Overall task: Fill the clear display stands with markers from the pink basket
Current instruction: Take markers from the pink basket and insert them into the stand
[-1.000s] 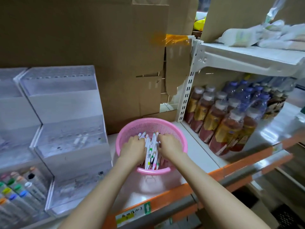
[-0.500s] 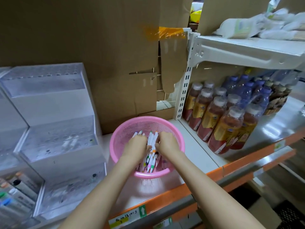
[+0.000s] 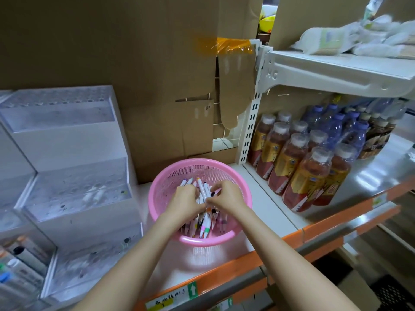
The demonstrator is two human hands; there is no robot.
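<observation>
While both hands are down inside the pink basket (image 3: 224, 173), their fingers curl round a loose bundle of markers (image 3: 204, 225). The left hand (image 3: 185, 200) grips the bundle from its side, and the right hand (image 3: 226, 196) closes on it from the other side, thumb and fingertips nearly meeting the left hand's over the top. White barrels with coloured caps stick out above and below the hands, and more markers lie in the bottom of the basket.

The basket sits on the white shelf (image 3: 265, 209), near its orange front edge. Just beside it on the left stands a clear stepped display stand (image 3: 67, 167) with rows of holes along its tiers. Pale shapes show in its middle tier, too blurred to tell whether they are markers. A second clear stand (image 3: 15, 268) at the far left edge holds items with coloured caps in its lowest step.

Right of the shelf post, bottles of brown drink (image 3: 298, 167) stand packed in rows, with blue-capped bottles (image 3: 336, 126) behind them. White packets (image 3: 359, 39) lie on the upper shelf. Cardboard (image 3: 112, 52) lines the back.
</observation>
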